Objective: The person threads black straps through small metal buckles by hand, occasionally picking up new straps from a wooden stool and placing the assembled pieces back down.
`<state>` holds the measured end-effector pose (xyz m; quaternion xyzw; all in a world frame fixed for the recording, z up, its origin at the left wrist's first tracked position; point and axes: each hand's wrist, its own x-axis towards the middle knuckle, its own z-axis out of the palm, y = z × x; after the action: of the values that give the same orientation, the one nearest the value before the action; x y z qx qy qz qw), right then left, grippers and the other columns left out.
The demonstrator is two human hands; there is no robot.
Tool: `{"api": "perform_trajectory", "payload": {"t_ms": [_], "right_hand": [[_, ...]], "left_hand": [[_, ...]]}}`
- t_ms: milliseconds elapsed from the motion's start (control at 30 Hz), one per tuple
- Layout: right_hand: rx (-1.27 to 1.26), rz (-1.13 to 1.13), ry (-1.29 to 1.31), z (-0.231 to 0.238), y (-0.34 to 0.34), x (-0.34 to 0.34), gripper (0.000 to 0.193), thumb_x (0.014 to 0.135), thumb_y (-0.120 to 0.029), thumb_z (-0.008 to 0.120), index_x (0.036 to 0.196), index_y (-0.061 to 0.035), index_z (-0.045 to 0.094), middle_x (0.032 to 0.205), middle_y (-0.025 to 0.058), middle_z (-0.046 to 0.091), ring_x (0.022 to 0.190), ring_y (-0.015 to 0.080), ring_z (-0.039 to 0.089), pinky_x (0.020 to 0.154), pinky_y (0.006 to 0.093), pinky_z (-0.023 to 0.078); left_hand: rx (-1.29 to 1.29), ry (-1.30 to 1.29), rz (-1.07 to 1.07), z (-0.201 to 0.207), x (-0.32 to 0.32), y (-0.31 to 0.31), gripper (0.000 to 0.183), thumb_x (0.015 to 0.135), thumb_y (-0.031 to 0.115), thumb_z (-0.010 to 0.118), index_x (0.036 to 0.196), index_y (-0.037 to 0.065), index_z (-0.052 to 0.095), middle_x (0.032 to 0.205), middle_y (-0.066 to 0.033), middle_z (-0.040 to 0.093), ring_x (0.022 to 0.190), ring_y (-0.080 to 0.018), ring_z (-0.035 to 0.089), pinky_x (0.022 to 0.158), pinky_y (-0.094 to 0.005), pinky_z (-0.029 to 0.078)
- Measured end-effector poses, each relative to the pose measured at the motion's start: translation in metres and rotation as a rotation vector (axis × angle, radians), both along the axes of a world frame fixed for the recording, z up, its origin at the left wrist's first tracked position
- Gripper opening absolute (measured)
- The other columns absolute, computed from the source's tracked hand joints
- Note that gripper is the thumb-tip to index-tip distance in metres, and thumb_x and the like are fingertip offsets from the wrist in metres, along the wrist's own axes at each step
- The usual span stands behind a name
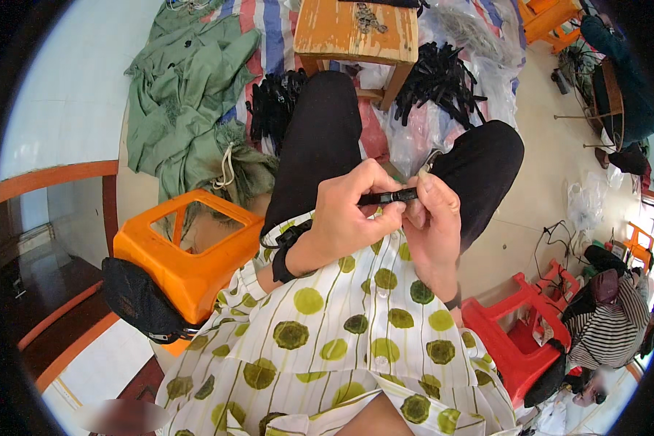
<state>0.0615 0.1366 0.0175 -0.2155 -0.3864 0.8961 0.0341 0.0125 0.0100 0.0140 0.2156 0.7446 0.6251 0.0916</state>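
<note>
I have a black strap piece [392, 197] pinched at both ends, just above my lap, between my two hands. My left hand [345, 209] is closed on its left end, thumb and forefinger nearly meeting around it, the other fingers curled in. My right hand [437, 218] is closed on the right end, thumb pressed over it. Neither grip has any real gap beyond the thickness of what it holds; exactly how the fingers sit underneath I cannot tell.

I suppose I hold it this way so that its middle lies bare between the two grips, where I can see it, and so that each end can be steadied against the other. It runs almost level, rising slightly toward the right.

Beyond my knees stands the low wooden desk [327, 40], with small metal pieces [371, 19] on its top. A left pile of black straps [277, 102] and a right pile of black straps [441, 83] flank it, probably so either is a short reach away.
</note>
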Motion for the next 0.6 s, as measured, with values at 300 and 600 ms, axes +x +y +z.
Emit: {"api": "perform_trajectory", "payload": {"t_ms": [300, 600], "right_hand": [[0.465, 0.092, 0.176, 0.001, 0.037, -0.01, 0.022, 0.09, -0.021, 0.052, 0.081, -0.0014, 0.057, 0.062, -0.0029, 0.05, 0.054, 0.004, 0.042, 0.061, 0.0201, 0.039], [0.573, 0.281, 0.408, 0.008, 0.028, -0.012, 0.02, 0.085, -0.014, 0.058, 0.091, 0.0046, 0.061, 0.096, 0.0088, 0.058, 0.085, 0.0134, 0.056, 0.074, 0.026, 0.046]], "left_hand": [[0.346, -0.85, -0.282, -0.009, -0.022, -0.02, 0.009, 0.079, 0.003, 0.057, 0.087, 0.004, 0.052, 0.076, -0.0002, 0.056, 0.056, -0.0035, 0.048, 0.048, -0.0167, 0.036], [0.519, -1.244, -0.397, -0.003, -0.022, -0.012, 0.015, 0.085, 0.014, 0.054, 0.093, 0.001, 0.056, 0.067, 0.0026, 0.052, 0.044, -0.0013, 0.036, 0.043, -0.0169, 0.025]]}}
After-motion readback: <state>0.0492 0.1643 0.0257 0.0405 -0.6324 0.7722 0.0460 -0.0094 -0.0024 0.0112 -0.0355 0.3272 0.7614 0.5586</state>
